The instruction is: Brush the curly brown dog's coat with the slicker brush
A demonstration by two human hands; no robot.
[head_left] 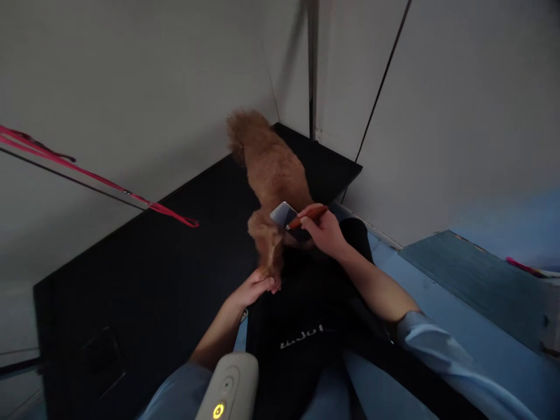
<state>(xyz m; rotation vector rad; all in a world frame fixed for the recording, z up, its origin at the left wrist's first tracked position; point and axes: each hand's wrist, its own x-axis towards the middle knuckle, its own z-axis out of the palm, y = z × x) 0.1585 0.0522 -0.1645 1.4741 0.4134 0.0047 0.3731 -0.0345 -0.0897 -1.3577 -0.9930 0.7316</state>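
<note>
A brown, curly-coated dog [276, 169] stands on a black table, its far end fluffier than its back. One of its legs [269, 245] stretches toward me. My left hand [256, 287] is closed around the lower end of that leg, so the paw is mostly hidden. In my right hand [321, 230] is a slicker brush [284, 214], gripped by its reddish-brown handle. The brush's flat, pale head lies against or just over the fur at the top of the leg. Its bristle side faces away from me, and exact contact cannot be made out.
The black tabletop [175, 268] spreads to the left, against grey walls. A red leash [161, 209] hangs over it from the left. A pale device with a yellow light [231, 385] is close at the bottom. A blue-grey box-like surface [472, 280] stands right.
</note>
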